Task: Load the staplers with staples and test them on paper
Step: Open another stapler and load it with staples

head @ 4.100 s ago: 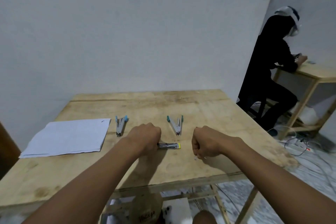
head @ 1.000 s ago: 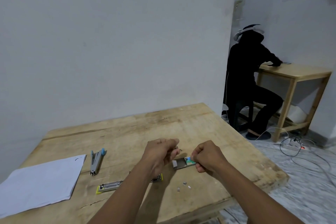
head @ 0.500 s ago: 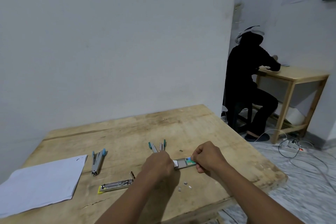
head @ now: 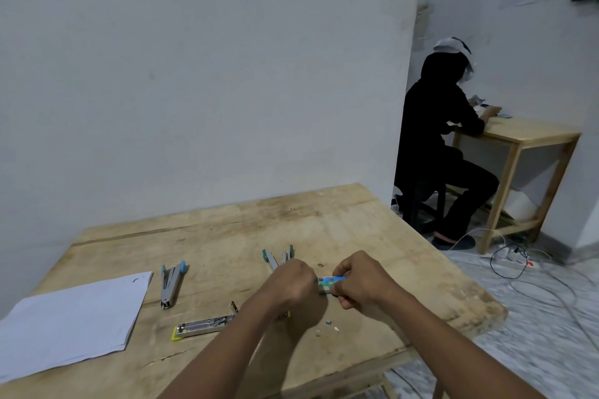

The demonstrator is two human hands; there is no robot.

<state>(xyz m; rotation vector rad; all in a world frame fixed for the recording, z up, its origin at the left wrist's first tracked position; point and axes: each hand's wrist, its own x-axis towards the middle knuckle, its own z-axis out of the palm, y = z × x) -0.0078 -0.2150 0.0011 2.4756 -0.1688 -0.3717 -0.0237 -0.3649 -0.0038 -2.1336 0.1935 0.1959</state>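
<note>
Both hands meet over the table's front middle. My right hand (head: 359,282) grips a small blue-green staple box (head: 328,282) by its right end. My left hand (head: 291,282) is curled against the box's left end, and its fingertips are hidden. A grey stapler with blue tips (head: 171,282) lies splayed open beside the paper sheets (head: 71,317). A second such stapler (head: 278,257) lies just behind my left hand, partly covered by it. An open metal staple tray with a yellow end (head: 204,325) lies left of my left forearm.
Loose staple bits (head: 327,325) lie on the wooden table (head: 356,230) under my hands. The table's right edge is close to my right arm. A person in black (head: 437,146) sits at a second table at the back right, with cables on the floor.
My left hand went from lifted off the box to pressed against its left end. The visible part of the box between my hands has become shorter. My view has shifted slightly.
</note>
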